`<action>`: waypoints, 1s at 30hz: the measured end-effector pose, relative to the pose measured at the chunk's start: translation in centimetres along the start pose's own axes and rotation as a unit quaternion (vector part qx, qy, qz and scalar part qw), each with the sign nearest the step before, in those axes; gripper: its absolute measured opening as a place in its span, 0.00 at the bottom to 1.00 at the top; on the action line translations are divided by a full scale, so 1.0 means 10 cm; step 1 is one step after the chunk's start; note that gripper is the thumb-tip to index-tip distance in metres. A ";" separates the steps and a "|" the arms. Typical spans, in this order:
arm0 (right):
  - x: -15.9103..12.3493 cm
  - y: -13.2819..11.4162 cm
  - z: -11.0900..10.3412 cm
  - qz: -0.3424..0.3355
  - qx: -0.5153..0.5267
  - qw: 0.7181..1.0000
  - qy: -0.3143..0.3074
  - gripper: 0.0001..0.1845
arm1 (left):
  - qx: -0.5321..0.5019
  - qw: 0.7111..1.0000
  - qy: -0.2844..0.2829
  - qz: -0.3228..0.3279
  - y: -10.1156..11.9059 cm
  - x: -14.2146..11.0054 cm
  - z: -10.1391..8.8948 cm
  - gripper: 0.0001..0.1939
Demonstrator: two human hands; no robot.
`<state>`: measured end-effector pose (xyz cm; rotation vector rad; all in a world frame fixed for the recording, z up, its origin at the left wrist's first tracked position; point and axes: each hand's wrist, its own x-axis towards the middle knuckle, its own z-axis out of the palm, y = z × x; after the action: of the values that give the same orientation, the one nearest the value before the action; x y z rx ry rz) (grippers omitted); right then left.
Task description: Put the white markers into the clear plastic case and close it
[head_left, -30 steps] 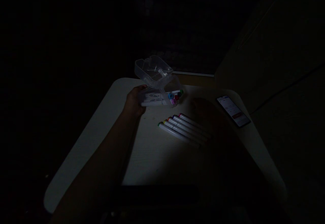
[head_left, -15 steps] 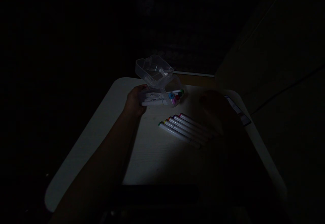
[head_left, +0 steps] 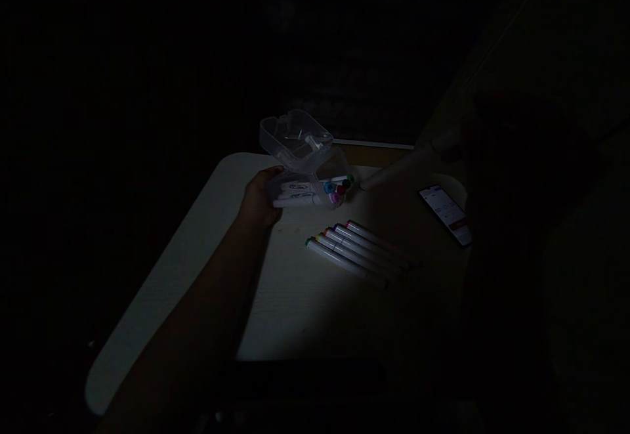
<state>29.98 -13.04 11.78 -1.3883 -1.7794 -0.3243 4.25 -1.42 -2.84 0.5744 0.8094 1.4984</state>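
My left hand [head_left: 258,199] is closed around the back end of a clear plastic marker case [head_left: 319,161], tilted with its lid standing open. Inside lie several white markers, their blue, pink, red, dark and green ends [head_left: 338,188] facing right. On the right, my right hand [head_left: 512,138] is raised and mostly lost in shadow. From it a long pale marker [head_left: 401,165] slants down and left toward the case, its tip apart from the markers there. Below the case, a slanted row of several white markers [head_left: 354,253] with coloured ends rests on the table.
The pale table [head_left: 197,230] has rounded corners. A phone with a lit screen [head_left: 445,214] lies at its right side, partly behind my right arm. A dark wall [head_left: 541,46] rises on the right. Most of the surroundings are too dark to make out.
My right hand has moved up and to the right from over the table, and a marker now shows in it. More of the phone is uncovered. My left hand and the case have barely moved.
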 end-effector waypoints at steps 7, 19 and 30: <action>-0.08 -0.11 0.11 0.046 0.072 0.992 0.093 0.20 | -0.004 1.000 -0.011 0.007 -0.04 0.05 -0.05 0.07; -0.11 -0.23 0.26 0.018 0.139 0.989 0.049 0.12 | 0.003 1.000 -0.008 0.006 0.00 -0.01 0.01 0.08; -0.17 -0.23 0.58 -0.017 0.198 0.977 -0.075 0.12 | -0.005 1.000 -0.012 0.016 -0.02 0.03 -0.03 0.08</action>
<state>25.35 -11.27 7.55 -1.1204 -1.8675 0.1201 4.11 -1.20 -3.24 0.6004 0.7769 1.5214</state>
